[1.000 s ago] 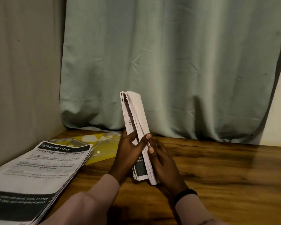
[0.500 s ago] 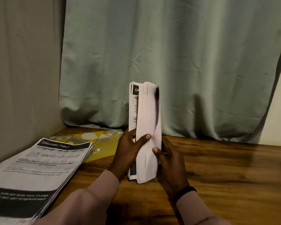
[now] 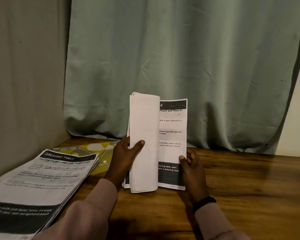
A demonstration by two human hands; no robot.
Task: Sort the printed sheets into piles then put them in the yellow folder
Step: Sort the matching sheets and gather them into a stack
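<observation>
hands: left (image 3: 123, 156), right (image 3: 191, 166) grip folded paper sheets (image 3: 144, 144) | grained wooden table (image 3: 249, 184)

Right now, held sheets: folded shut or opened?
Opened. The held sheets stand upright on the table; left hand holds the blank-backed bulk, right hand pinches one printed sheet pulled aside.

Bare surface (image 3: 249, 184) runs open across the right of the frame. At lower left a pile (image 3: 42, 179) overlaps the folder (image 3: 100, 149); the wall (image 3: 24, 84) and curtain (image 3: 180, 66) close left and back. Upright sheets (image 3: 145, 144) block the centre
</observation>
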